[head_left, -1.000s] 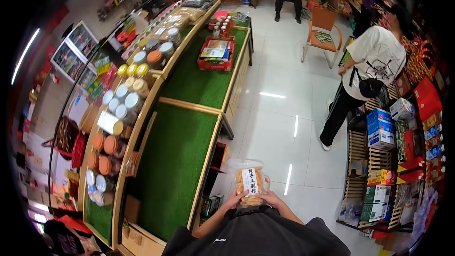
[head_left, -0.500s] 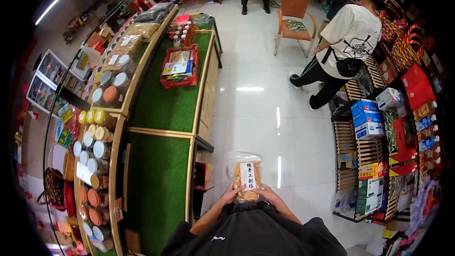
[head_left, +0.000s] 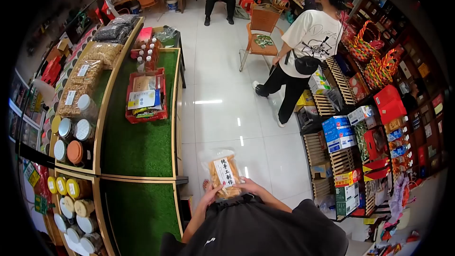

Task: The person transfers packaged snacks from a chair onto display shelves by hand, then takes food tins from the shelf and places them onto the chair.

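Observation:
A clear plastic bag of tan, stick-like snacks [head_left: 222, 172], with a white label printed in large black characters, is held in front of my waist. My left hand [head_left: 211, 193] is closed on its lower left corner, the thumb lying over the front. Along the lower right edge, my right hand [head_left: 252, 187] grips the same bag, fingers partly hidden behind it. The bag leans a little to the left, its top edge pointing away from me.
At left, a green-matted display stand [head_left: 137, 149] carries a red crate [head_left: 147, 96] of packets, beside a shelf of lidded jars [head_left: 75, 151]. Slatted racks with blue boxes [head_left: 338, 133] line the right. A person in a white shirt [head_left: 308, 42] walks near a brown chair [head_left: 263, 23]; another sits behind.
My view has turned right and moved forward, so the stand, racks and chair sit further left. The bag has tilted left, still in both hands. The person in the white shirt has taken a step.

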`<state>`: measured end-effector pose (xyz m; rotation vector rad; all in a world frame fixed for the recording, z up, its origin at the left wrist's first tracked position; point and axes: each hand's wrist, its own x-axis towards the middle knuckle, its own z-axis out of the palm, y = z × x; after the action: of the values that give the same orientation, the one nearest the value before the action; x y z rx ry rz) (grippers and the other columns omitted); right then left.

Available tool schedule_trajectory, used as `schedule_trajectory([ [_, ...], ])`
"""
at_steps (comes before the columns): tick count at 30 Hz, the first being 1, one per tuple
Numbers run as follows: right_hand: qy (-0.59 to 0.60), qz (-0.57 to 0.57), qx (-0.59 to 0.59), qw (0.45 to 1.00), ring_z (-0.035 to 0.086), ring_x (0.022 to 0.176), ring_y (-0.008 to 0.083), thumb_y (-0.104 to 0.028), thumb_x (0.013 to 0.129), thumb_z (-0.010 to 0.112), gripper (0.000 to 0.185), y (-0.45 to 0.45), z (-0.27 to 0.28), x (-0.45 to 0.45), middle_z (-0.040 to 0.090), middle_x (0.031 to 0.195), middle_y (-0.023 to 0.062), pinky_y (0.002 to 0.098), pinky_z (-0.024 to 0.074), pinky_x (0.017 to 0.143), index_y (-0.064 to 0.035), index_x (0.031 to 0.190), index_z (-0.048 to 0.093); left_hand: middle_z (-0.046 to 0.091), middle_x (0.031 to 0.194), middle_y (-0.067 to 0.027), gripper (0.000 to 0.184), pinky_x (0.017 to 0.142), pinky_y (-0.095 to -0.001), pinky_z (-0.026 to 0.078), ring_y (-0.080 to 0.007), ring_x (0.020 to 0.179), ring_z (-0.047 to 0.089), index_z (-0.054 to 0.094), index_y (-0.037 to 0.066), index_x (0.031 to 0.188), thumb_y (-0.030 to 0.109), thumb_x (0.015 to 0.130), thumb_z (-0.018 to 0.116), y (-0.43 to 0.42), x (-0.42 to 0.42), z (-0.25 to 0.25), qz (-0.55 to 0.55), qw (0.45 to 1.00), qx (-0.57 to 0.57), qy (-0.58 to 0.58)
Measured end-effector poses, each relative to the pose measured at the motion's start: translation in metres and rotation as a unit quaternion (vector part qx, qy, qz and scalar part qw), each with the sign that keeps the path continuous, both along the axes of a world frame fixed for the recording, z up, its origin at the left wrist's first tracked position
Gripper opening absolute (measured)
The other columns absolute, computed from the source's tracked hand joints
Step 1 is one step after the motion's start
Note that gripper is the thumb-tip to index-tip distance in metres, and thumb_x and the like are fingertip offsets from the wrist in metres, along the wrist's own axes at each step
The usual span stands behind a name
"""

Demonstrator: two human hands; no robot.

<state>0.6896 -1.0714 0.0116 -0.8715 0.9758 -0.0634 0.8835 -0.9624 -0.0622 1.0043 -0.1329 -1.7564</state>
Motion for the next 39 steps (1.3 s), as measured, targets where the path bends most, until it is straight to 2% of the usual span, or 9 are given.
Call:
schedule_trajectory([
  [4,-0.002,-0.004,0.015,1.000,0.055,0.104,0.0211,-0.017,0.079,0.071,0.063,-0.037,-0.013,0.039,0.055,0.116,0.0139,0.0314,0.0470,0.085,0.0001,0.129,0.038,0.051,0.122,-0.0098,0.059,0.089,-0.0350,0.046,-0.0214,0.110,0.052,0.034,0.005,0.130,0.015,0.082,0.067,-0.025,0.036,0.000,0.009,0.999,0.033,-0.004],
  [17,-0.069,0.071,-0.014,0.995,0.053,0.106,0.0171,-0.016,0.080,0.069,0.053,-0.210,-0.045,0.131,0.057,0.115,0.0093,0.0298,0.0414,0.092,0.0001,0.124,0.046,0.049,0.123,-0.0103,0.063,0.087,-0.0347,0.046,-0.0212,0.111,0.051,0.031,0.008,0.133,0.020,0.083,0.067,-0.173,0.123,-0.006,0.036,0.996,0.043,-0.071],
  [23,-0.048,0.093,0.049,0.993,0.054,0.105,0.0192,-0.014,0.078,0.071,0.064,-0.317,-0.024,0.165,0.057,0.115,0.0116,0.0299,0.0429,0.090,0.0004,0.131,0.038,0.048,0.124,-0.0118,0.064,0.089,-0.0375,0.046,-0.0237,0.110,0.051,0.027,0.008,0.134,0.017,0.084,0.065,-0.269,0.145,0.015,0.091,0.994,0.053,-0.032],
  [24,-0.015,0.099,0.035,0.994,0.054,0.106,0.0196,-0.015,0.077,0.072,0.067,-0.328,-0.051,0.166,0.056,0.116,0.0123,0.0308,0.0435,0.089,0.0014,0.131,0.037,0.048,0.125,-0.0117,0.061,0.092,-0.0391,0.043,-0.0240,0.113,0.049,0.029,0.007,0.133,0.016,0.084,0.065,-0.283,0.148,0.017,0.097,0.993,0.045,-0.048],
  [27,-0.099,0.079,0.107,0.986,0.054,0.107,0.0199,-0.016,0.076,0.073,0.068,-0.363,-0.039,0.181,0.055,0.117,0.0137,0.0311,0.0437,0.089,0.0022,0.131,0.037,0.049,0.125,-0.0111,0.057,0.094,-0.0405,0.041,-0.0244,0.116,0.047,0.032,0.006,0.130,0.016,0.084,0.065,-0.310,0.162,0.019,0.103,0.991,0.067,-0.050],
  [31,0.048,0.065,0.100,0.992,0.054,0.106,0.0213,-0.011,0.079,0.069,0.065,-0.403,0.020,0.223,0.054,0.118,0.0150,0.0315,0.0453,0.088,0.0011,0.132,0.034,0.049,0.125,-0.0119,0.064,0.089,-0.0384,0.047,-0.0235,0.113,0.050,0.026,0.004,0.134,0.015,0.084,0.064,-0.346,0.187,0.023,0.145,0.989,0.030,-0.031],
  [32,-0.053,0.075,0.140,0.986,0.054,0.108,0.0223,-0.009,0.080,0.067,0.063,-0.411,-0.028,0.227,0.054,0.119,0.0154,0.0333,0.0458,0.088,0.0011,0.132,0.034,0.049,0.124,-0.0115,0.064,0.090,-0.0379,0.047,-0.0229,0.112,0.051,0.026,0.004,0.134,0.014,0.084,0.064,-0.357,0.194,0.036,0.133,0.990,0.035,-0.042],
  [36,-0.017,0.125,0.135,0.983,0.054,0.109,0.0230,-0.008,0.081,0.066,0.060,-0.453,-0.022,0.275,0.053,0.119,0.0156,0.0345,0.0456,0.089,0.0008,0.131,0.035,0.048,0.126,-0.0111,0.065,0.091,-0.0355,0.045,-0.0212,0.113,0.050,0.026,0.006,0.136,0.014,0.084,0.064,-0.399,0.234,0.032,0.142,0.990,-0.009,-0.022],
  [39,-0.016,0.069,0.121,0.990,0.057,0.104,0.0236,-0.007,0.078,0.069,0.061,-0.487,-0.039,0.304,0.056,0.116,0.0174,0.0332,0.0464,0.087,0.0016,0.130,0.037,0.047,0.128,-0.0114,0.068,0.093,-0.0345,0.044,-0.0205,0.114,0.050,0.025,0.007,0.137,0.014,0.083,0.065,-0.429,0.270,0.015,0.155,0.987,-0.038,-0.026],
])
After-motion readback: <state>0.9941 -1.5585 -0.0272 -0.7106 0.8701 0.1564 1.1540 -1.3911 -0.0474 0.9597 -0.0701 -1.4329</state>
